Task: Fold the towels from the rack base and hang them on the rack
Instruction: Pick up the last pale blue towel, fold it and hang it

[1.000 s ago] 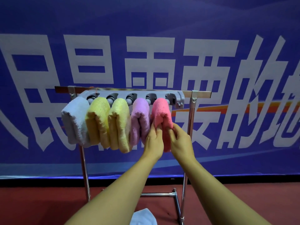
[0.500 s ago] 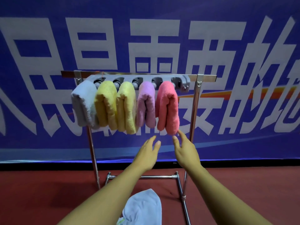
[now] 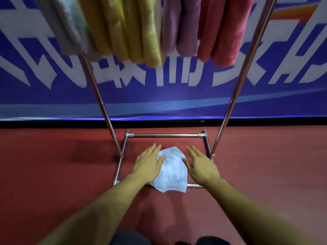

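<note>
Both hands flat, fingers spread, holding nothing: left hand (image 3: 148, 163) on white towel (image 3: 172, 171), right hand (image 3: 200, 164) beside; best gathered by opposite edges

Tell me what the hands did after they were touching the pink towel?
Both hands let go of the pink towel and dropped to the rack base. The left hand now rests on the white towel; the right hand lies open beside it. The five hung towels stayed put.

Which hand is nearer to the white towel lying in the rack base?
The left. The left hand lies over the left edge of the white towel, fingers straight. The right hand hovers just beside its right edge, with no contact that I can confirm.
</note>
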The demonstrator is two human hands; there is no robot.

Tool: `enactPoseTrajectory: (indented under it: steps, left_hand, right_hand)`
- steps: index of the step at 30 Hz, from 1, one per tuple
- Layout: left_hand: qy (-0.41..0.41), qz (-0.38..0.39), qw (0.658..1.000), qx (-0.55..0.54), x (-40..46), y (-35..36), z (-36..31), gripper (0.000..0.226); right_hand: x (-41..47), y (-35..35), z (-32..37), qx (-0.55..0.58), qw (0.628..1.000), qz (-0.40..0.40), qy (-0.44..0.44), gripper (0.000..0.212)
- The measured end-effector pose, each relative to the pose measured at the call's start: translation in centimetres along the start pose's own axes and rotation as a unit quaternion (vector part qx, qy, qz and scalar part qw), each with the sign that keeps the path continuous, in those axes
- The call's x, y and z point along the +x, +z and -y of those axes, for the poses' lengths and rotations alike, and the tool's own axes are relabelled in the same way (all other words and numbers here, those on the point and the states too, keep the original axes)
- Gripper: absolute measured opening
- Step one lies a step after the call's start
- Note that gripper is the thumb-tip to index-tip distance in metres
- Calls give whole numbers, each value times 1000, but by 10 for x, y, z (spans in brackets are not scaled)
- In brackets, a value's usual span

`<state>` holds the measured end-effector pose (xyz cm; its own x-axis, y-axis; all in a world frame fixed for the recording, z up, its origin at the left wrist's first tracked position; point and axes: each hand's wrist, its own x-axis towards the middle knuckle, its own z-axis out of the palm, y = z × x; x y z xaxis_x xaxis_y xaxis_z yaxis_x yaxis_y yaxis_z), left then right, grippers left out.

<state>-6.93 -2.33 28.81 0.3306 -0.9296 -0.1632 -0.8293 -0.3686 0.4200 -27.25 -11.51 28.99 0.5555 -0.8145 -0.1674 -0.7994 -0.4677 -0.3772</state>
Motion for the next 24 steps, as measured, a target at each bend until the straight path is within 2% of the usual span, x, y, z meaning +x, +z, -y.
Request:
enactPoseTrajectory:
  steps: [6,12,17,21,24]
  left_hand:
    - [-47,58,997,7,19,86,78,60]
    - [-24,107,993,51,51,170,143,52]
    - [12,172,983,63,73,227,167,32]
    - [19,220,973,71,88,260,176,30]
    - [21,232,969,83,94,281,185,44]
  right_hand:
    - [31,99,-34,-33,995,94,10,62]
    - [68,193,-65,-65,980,185,14,60]
    - [97,263,-86,-66,965,252,-4,53]
    - [114,309,-102,-49,954,294,9,48]
    - [117,328,-112,-67,952,296,22,53]
